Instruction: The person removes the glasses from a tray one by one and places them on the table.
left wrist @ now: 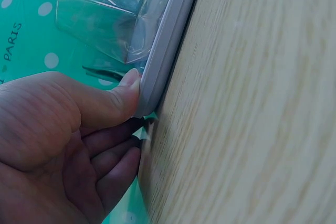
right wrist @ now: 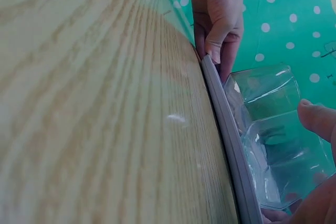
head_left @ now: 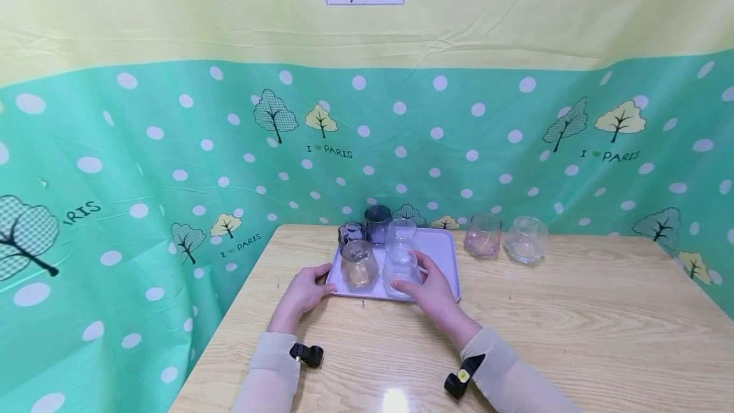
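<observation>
A pale lilac tray point(head_left: 444, 250) lies on the table with several drinking glasses on it. My left hand point(head_left: 306, 289) grips its front left corner, the thumb point(left wrist: 123, 95) against the rim and the other fingers bent beside the corner. At the tray's front, my right hand point(head_left: 434, 289) holds a clear glass point(head_left: 397, 275) upright between thumb and fingers. Behind that glass stands another clear one point(head_left: 401, 233). A faintly amber glass point(head_left: 359, 266) is to its left. Two dark glasses, a patterned one point(head_left: 351, 232) and a taller one point(head_left: 378, 225), stand at the back left.
Right of the tray, a pinkish glass point(head_left: 483, 236) and a clear glass point(head_left: 525, 241) stand on the wooden table point(head_left: 573, 324). A green dotted cloth point(head_left: 436, 164) hangs behind the table's back edge and along its left side.
</observation>
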{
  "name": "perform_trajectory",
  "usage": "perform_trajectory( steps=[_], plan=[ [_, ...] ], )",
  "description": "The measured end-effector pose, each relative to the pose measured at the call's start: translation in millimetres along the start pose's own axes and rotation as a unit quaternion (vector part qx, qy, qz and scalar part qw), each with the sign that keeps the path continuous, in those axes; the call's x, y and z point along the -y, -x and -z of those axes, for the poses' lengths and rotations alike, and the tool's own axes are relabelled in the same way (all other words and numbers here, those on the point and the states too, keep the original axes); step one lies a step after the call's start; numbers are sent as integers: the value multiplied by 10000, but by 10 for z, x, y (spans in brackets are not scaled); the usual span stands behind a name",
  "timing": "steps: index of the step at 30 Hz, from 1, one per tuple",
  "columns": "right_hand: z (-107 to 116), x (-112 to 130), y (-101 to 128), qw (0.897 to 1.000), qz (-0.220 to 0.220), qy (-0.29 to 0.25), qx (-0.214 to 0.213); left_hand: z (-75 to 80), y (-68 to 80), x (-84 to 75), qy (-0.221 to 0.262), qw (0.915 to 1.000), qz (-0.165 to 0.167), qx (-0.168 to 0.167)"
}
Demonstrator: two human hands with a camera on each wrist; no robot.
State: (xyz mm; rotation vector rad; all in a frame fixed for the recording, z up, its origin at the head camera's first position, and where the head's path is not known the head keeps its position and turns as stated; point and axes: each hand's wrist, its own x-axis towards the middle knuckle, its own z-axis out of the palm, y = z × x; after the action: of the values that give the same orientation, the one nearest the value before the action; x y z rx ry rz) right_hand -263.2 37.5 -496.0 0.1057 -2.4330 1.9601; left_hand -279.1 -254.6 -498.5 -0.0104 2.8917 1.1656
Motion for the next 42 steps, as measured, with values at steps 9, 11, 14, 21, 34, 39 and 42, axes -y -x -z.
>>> perform_trajectory(
  steps=[9,11,14,21,34,39,42],
  plan=[
    [2,3,55,9996,134,255,-51,-18,0,15,-9,10000,34,17],
    [16,20,70,9997,117,224,-34,-19,0,13,11,10000,41,6],
    [44,47,89,9998,107,179,11,-19,-1,9,44,10000,78,6],
    [150,80,115,9999,99,37,47,-6,-3,-7,64,9999,112,20],
    [681,60,171,9999,-128,-16,79,9,-13,-4,50,9999,121,48],
    [934,45,206,9999,-152,-42,38,3,-15,-8,65,9999,106,49],
    [1073,37,244,9998,-112,-150,44,-2,-18,-5,74,9999,138,44]
  ],
)
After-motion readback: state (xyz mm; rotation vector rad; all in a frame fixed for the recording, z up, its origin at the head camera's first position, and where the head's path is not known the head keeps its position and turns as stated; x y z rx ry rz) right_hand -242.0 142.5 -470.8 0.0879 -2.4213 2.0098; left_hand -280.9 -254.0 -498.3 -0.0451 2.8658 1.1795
